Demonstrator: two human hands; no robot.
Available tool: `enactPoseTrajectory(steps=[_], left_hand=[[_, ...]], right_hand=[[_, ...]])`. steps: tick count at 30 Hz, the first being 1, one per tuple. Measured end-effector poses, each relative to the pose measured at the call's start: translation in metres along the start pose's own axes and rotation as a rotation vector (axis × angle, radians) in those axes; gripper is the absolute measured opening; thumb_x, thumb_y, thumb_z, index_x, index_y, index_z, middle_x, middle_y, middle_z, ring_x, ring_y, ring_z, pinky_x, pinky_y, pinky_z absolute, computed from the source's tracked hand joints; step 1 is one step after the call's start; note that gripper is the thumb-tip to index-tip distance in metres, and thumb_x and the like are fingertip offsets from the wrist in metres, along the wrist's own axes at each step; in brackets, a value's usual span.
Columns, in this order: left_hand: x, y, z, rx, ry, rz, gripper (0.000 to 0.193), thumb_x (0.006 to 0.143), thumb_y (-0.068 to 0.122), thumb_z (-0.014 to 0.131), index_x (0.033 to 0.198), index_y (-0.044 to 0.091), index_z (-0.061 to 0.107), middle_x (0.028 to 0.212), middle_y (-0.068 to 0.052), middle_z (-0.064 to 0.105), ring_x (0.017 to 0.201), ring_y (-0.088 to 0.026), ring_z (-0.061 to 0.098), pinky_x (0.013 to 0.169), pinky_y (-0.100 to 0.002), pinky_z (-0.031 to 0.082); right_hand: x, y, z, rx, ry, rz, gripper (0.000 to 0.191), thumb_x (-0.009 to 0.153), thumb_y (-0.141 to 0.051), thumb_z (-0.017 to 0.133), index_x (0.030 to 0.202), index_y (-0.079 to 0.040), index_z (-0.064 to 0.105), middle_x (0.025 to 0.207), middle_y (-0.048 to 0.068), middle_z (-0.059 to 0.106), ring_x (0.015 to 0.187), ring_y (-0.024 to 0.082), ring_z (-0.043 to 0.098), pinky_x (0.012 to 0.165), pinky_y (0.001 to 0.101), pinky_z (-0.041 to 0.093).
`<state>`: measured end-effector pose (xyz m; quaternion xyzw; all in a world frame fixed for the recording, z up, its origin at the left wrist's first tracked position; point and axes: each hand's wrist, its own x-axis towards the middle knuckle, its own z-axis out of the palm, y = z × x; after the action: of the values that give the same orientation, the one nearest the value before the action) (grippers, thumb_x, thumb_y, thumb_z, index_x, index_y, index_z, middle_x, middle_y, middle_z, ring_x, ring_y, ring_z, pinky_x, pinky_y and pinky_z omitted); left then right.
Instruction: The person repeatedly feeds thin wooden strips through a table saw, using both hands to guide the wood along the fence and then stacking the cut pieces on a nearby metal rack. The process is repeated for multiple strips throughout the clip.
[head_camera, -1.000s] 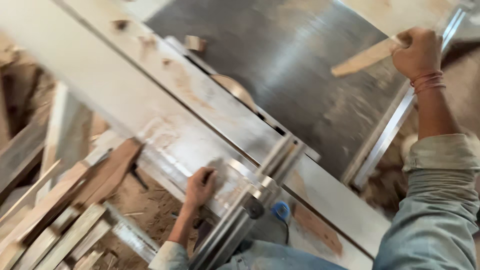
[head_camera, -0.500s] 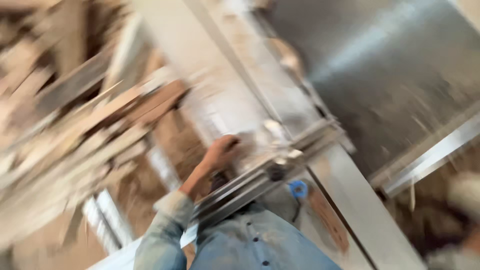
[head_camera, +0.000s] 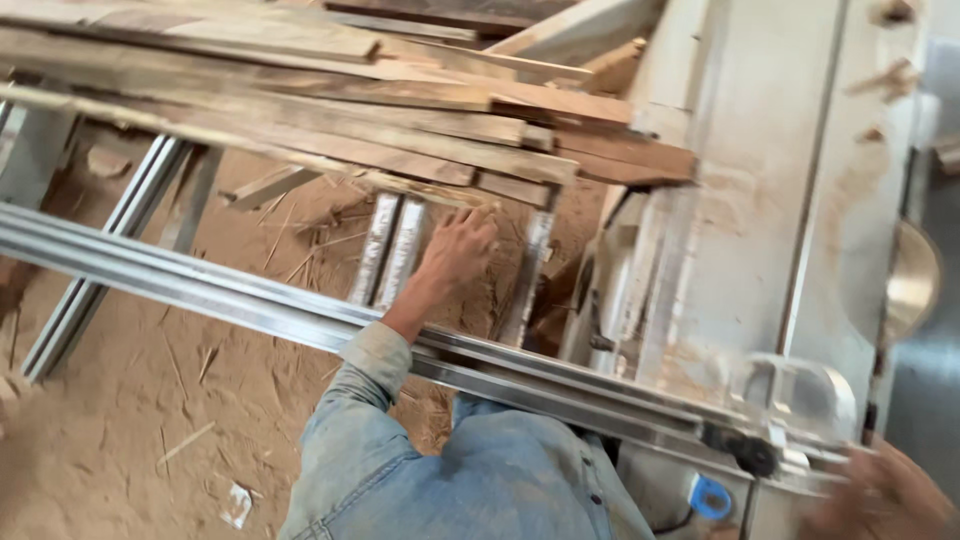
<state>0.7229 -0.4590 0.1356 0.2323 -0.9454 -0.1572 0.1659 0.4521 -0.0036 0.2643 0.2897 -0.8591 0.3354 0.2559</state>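
Left hand (head_camera: 458, 245) has reached up, fingers spread, to the planks (head_camera: 400, 150); blurred right hand (head_camera: 885, 495) possibly empty.

We look down on a sawdust-covered floor (head_camera: 120, 400) strewn with splinters. A pale, dusty saw table (head_camera: 760, 200) stands right, crossed by metal rails (head_camera: 200, 285).

Woodworking shop: table saw (head_camera: 770, 230) with blade (head_camera: 910, 280), stacked planks (head_camera: 330, 110), sawdust-covered floor (head_camera: 130, 400).
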Motion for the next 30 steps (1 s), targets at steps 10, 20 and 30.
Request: enactPoseTrajectory(steps=[10,20,30], left_hand=[[-0.005,-0.233,-0.079,0.335,0.114,-0.417,0.07,0.075,0.022,0.07,0.141,0.009,0.053,0.152,-0.025,0.046,0.14,-0.043,0.043,0.111,-0.062,0.033],[0.025,-0.251,-0.12,0.32,0.149,-0.492,0.043,0.086,0.005,0.065,0.128,0.007,0.056,0.126,-0.013,0.059,0.124,-0.03,0.056,0.1,-0.048,0.047],[0.041,-0.15,-0.007,0.338,0.06,-0.428,0.042,0.079,0.001,0.069,0.119,0.008,0.059,0.111,-0.008,0.066,0.111,-0.026,0.063,0.096,-0.046,0.049]], right_hand=[[0.017,-0.36,0.341,0.209,-0.963,-0.726,0.078,0.085,-0.036,0.072,0.147,0.003,0.045,0.153,0.026,0.043,0.143,0.042,0.038,0.116,0.0523,0.033],[0.016,-0.474,0.428,0.014,-1.05,-0.715,0.081,0.083,-0.047,0.07,0.146,-0.004,0.043,0.141,0.026,0.048,0.129,0.045,0.047,0.107,0.0557,0.043],[0.004,-0.3,0.445,0.148,-0.936,-0.726,0.043,0.092,-0.043,0.066,0.106,-0.002,0.068,0.112,0.024,0.067,0.109,0.044,0.062,0.091,0.0536,0.052]])
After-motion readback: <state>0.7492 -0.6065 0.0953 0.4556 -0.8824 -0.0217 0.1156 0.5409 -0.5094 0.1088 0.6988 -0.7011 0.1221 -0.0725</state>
